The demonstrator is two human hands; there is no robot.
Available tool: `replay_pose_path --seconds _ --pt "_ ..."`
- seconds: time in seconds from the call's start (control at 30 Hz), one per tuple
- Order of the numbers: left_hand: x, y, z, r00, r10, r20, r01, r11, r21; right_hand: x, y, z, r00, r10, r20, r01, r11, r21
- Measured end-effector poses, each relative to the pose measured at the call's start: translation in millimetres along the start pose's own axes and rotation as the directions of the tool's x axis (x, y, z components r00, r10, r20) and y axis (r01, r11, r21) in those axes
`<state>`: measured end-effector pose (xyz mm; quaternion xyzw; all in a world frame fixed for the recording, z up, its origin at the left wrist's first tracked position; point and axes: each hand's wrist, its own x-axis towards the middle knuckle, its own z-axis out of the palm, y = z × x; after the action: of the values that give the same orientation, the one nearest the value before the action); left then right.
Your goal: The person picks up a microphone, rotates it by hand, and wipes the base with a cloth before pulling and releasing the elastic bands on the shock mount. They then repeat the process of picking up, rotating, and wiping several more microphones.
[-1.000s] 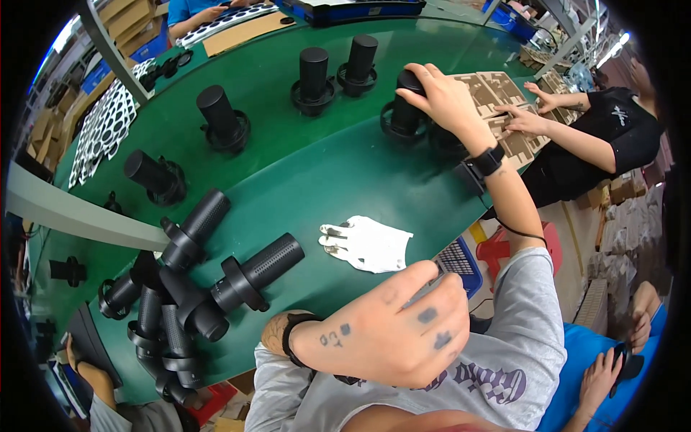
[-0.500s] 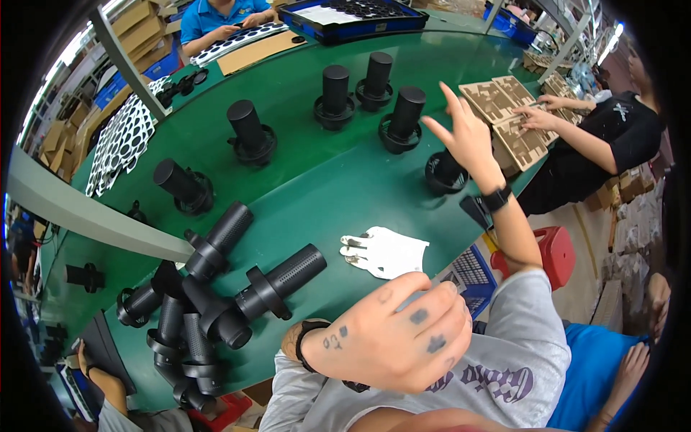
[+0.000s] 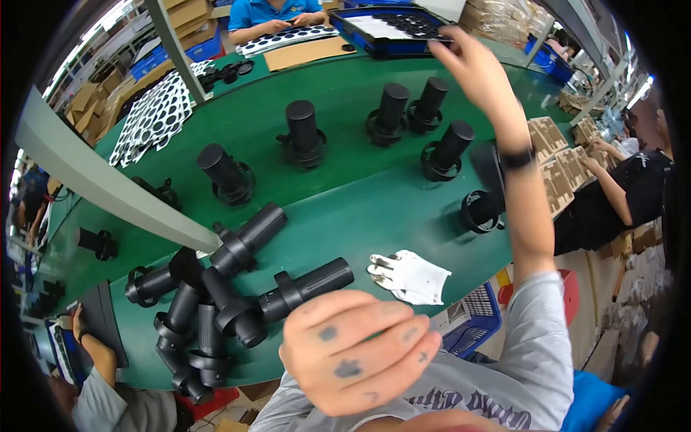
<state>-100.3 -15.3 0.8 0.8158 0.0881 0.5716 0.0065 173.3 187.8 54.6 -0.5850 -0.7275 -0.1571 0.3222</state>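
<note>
My left hand (image 3: pixel 353 353) hovers close to the camera over the near edge of the green table (image 3: pixel 345 216), fingers curled in with nothing visible in them. Just beyond it lie a pile of black cylindrical parts (image 3: pixel 216 302) and a white glove (image 3: pixel 410 277). My right hand (image 3: pixel 471 65) is raised high with its fingers apart and holds nothing, in front of a blue tray (image 3: pixel 389 32) at the far edge. Under that arm several black cylinders stand upright in ring bases, one (image 3: pixel 446 151) close to the forearm, and an empty ring base (image 3: pixel 479 212) lies beside it.
A grey metal post (image 3: pixel 108 187) crosses the left side. More upright black cylinders (image 3: pixel 302 133) stand mid-table. Perforated sheets (image 3: pixel 155 115) lie far left, cardboard pieces (image 3: pixel 558 162) at right. A blue basket (image 3: pixel 471 327) sits below the table edge. Other people work at the far side, right and lower left.
My right hand has lifted off an upright black cylinder at the right and risen toward the far blue tray. My left hand stays curled near the camera.
</note>
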Motion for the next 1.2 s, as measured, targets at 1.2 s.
replay_pose_path --seconds 1.2 --pt "-21.9 14.7 -20.8 0.867 -0.185 -0.463 0.234 0.971 0.049 55.1 35.2 -30.4 0.837 -0.323 0.441 0.269 0.946 0.182"
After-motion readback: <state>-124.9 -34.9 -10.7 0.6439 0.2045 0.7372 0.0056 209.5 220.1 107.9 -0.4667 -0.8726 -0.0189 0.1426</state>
